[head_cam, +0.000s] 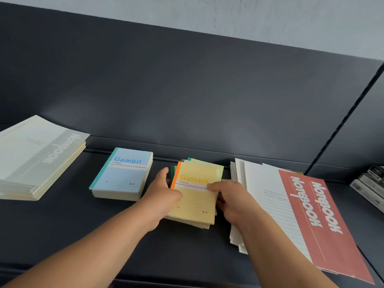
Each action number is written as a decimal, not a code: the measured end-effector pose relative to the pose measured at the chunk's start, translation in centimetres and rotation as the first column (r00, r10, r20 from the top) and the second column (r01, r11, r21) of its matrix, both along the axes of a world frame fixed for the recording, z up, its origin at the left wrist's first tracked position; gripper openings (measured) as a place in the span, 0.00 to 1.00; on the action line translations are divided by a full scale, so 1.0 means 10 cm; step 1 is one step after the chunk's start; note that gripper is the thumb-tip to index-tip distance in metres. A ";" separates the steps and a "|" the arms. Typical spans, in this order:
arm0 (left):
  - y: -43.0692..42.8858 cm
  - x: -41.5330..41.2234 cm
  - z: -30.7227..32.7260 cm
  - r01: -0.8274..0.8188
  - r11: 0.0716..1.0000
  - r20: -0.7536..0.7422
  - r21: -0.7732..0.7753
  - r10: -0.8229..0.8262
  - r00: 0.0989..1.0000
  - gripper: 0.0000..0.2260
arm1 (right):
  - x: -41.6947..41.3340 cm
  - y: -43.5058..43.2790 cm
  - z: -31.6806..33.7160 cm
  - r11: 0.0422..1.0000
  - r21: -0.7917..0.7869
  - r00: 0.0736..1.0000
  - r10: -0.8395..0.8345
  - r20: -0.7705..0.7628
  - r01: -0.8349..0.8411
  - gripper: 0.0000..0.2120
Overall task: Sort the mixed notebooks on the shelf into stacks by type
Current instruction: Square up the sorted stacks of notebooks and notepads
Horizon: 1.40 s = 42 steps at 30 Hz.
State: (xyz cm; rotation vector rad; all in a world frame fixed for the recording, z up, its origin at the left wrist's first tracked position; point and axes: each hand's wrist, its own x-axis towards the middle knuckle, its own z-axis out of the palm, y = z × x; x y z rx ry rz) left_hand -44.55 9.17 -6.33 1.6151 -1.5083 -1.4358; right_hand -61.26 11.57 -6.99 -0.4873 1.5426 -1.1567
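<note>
**A:** Which step is the person on?

**B:** The small notebooks, it seems. On the dark grey metal shelf (83, 225) a mixed pile of small paper notebooks (199, 222) lies in the middle. A yellow Gambit notebook with an orange spine (197, 198) tops it, and green covers (173, 171) poke out at the back left. The left hand (164, 190) holds the pile's left edge, thumb on the cover and fingers alongside. The right hand (232, 202) pinches the right edge, thumb on top and fingers curled under

**A:** What looks sorted already?

**B:** Three types, judging by how they lie. A stack of large cream-and-grey notebooks (31, 154) sits at the far left. A tidy stack of small blue Gambit notebooks (122, 175) is just left of the hands. A fanned stack of large red-and-white notebooks (311, 215) is just right of them. Only the centre pile stays mixed

**A:** And the next move?

**B:** Probably parting yellow from green. That calls for lifting the yellow copies cleanly, without dragging the green ones along, and starting a new stack on bare shelf. Whether the hands hold one notebook or several cannot be told
</note>
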 end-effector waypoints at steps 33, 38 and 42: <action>0.20 0.06 0.27 0.163 0.961 -0.330 -0.224 -0.232 0.915 0.46 | 0.16 0.42 0.23 0.798 -0.508 0.932 0.176 -0.316 -0.323 0.47; 0.17 0.10 0.28 0.180 0.959 -0.258 -0.220 -0.235 0.937 0.41 | 0.12 0.41 0.23 0.823 -0.459 0.918 0.177 -0.354 -0.336 0.46; 0.22 0.09 0.21 0.205 0.937 -0.154 -0.285 -0.255 0.955 0.33 | 0.11 0.45 0.09 0.825 -0.414 0.865 0.164 -0.474 -0.384 0.31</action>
